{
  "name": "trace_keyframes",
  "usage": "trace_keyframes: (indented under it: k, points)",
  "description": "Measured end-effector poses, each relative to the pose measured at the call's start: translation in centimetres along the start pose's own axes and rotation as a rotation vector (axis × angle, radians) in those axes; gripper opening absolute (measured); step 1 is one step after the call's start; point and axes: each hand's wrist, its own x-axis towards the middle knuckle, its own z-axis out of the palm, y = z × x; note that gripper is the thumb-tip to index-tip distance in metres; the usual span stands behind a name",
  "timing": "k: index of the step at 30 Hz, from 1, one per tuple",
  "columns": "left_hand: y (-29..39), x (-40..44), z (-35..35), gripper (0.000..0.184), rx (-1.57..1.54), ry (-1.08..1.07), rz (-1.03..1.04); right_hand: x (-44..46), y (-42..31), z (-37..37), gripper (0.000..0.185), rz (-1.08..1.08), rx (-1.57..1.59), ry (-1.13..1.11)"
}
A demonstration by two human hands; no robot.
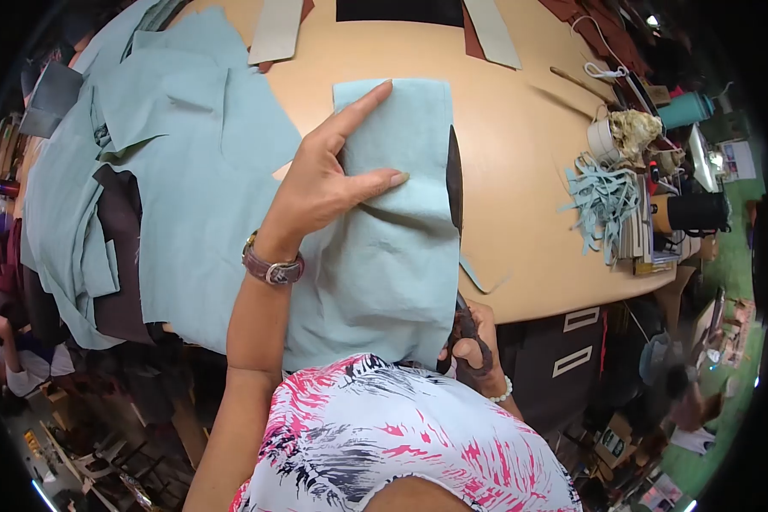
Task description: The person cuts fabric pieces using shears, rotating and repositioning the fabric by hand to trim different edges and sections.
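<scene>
A pale blue piece of soft sheet material, leather or cloth, lies along the table in front of me and hangs toward my body. My left hand rests on its far part, thumb and fingers stretched apart. At the table's near edge, beside the sheet's right side, my right hand is closed around dark-handled scissors; their blades are mostly hidden. A thin blue offcut lies next to that edge. Something dark shows from under the sheet's right side.
Larger blue sheets cover the table's left. A heap of blue strips, a whitish cup and a stack of papers sit at the right. White and black pieces lie at the far edge. Dark drawers stand below.
</scene>
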Motion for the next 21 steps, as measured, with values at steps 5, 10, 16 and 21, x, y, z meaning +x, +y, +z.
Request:
trace_keyframes:
  k: [5,10,16,21]
  points:
    - [0.6,-0.2,-0.9,0.076,0.055,0.039,0.055,1.5,-0.9,1.4,0.077,-0.097,-0.037,-0.01]
    - [0.8,0.0,-1.3,0.077,0.075,0.062,0.078,2.4,-1.5,2.5,0.075,-0.177,-0.06,0.02]
    - [0.8,-0.1,-1.5,0.074,0.096,0.059,0.104,2.5,-1.1,2.4,0.072,-0.185,-0.111,0.048]
    - [0.9,-0.1,-1.4,0.075,0.087,0.049,0.1,2.2,-0.5,2.0,0.065,-0.183,-0.13,0.058]
